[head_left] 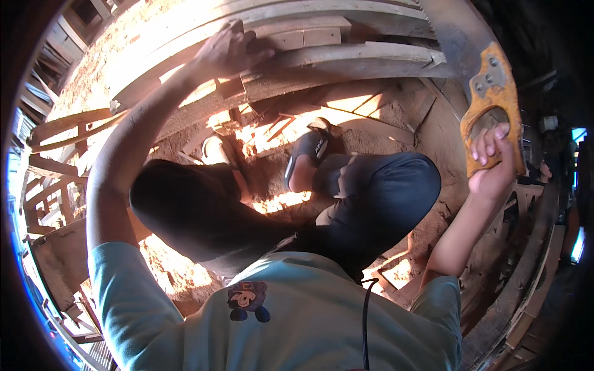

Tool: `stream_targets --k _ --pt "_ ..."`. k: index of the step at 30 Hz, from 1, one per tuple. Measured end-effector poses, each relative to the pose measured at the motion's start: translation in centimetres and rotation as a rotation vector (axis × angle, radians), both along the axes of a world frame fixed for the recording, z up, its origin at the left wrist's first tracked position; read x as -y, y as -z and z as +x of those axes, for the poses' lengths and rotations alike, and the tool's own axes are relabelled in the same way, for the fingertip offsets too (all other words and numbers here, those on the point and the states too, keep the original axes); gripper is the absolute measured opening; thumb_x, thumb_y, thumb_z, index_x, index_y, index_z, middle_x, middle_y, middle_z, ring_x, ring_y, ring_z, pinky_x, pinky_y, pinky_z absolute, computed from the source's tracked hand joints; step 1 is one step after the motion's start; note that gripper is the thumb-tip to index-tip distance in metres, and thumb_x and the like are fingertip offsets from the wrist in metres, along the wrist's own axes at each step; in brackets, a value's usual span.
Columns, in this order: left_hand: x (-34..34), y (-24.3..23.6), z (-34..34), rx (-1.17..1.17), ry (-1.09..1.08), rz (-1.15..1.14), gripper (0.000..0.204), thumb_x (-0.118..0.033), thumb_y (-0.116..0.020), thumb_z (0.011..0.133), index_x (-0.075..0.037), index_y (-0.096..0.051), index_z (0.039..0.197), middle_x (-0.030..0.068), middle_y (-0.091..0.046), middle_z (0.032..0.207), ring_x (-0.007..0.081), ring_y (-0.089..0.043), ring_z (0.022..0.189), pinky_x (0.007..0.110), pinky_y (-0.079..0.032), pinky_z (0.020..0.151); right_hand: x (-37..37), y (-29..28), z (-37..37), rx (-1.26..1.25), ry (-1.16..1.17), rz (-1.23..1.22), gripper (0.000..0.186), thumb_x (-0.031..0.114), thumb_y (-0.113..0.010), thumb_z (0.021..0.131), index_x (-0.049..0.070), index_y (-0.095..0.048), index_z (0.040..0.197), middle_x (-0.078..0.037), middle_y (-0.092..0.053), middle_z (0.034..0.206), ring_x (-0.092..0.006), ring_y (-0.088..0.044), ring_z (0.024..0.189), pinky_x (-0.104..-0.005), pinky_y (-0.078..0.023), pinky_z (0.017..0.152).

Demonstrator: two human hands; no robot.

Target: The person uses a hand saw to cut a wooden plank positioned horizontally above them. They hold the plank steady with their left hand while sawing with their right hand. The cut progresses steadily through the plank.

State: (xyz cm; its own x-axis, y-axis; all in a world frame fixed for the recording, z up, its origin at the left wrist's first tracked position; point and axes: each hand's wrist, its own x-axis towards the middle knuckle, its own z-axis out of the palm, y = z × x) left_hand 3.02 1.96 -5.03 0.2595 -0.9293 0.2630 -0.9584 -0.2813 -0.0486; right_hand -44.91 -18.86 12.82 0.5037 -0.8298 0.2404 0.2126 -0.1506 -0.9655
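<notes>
My right hand [493,151] is closed round the worn orange-yellow wooden handle of a handsaw [493,80]. Its broad, darkened blade rises to the top edge of the view, where the toothed edge lies beside the right ends of the boards. With bent fingers, my left hand [229,51] grips a wooden board [303,38] in the far stack; the undersides of those fingers are hidden. In front of it runs a long pale beam [365,57]. A small wood block [230,88] sits under my left wrist.
My bent knees [396,179] and sandalled feet [305,154] are between me and the beams, on earth strewn with wood scraps. Wooden framing [55,185] stands at the left. More long planks [526,297] curve along the right side. A black cable [366,315] hangs over my shirt.
</notes>
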Motion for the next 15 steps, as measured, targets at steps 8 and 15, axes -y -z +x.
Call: stream_targets --k 8,15 --pt "-0.6 0.9 0.0 -0.133 -0.042 -0.035 0.095 -0.073 -0.058 0.099 0.001 -0.046 0.157 0.0312 -0.055 0.139 0.0455 -0.059 0.129 0.060 -0.050 0.108 0.7 2.7 -0.1 0.019 -0.088 0.125 0.014 0.019 -0.061 0.101 0.010 -0.054 0.093 0.003 -0.043 0.069 -0.0084 -0.040 0.057 -0.0262 -0.035 0.060" --pt "-1.5 -3.9 -4.8 -0.053 -0.123 -0.022 0.099 -0.074 -0.063 0.095 0.003 -0.047 0.155 0.0278 -0.052 0.135 0.0400 -0.053 0.130 0.055 -0.049 0.106 0.7 5.8 0.6 -0.050 -0.076 0.141 0.010 0.019 -0.057 0.105 0.009 -0.055 0.104 0.004 -0.041 0.070 -0.0072 -0.039 0.055 -0.0258 -0.035 0.058"
